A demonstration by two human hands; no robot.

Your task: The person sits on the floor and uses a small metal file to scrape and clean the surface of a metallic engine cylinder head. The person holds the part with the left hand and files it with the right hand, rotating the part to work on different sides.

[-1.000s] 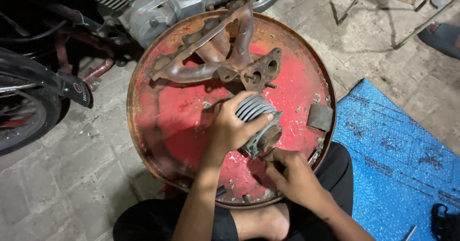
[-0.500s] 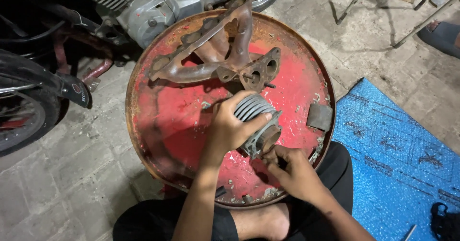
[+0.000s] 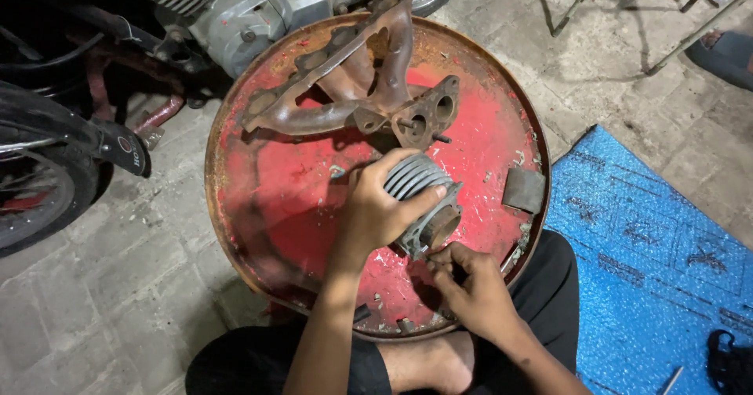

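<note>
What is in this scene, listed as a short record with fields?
Left hand: grips a grey finned cylinder from above
Right hand: fingertips at the cylinder's open end
Surface: round red tray, rusty, paint chipped
On tray: rusty manifold, small grey block
Nearby: motorcycle at left, blue mat at right
Floor: stone pavers

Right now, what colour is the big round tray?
Red, chipped and rusty at the rim; the head view shows it.

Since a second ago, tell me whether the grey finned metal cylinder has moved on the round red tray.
No. The finned cylinder stays below the rusty manifold's flange, as before.
</note>
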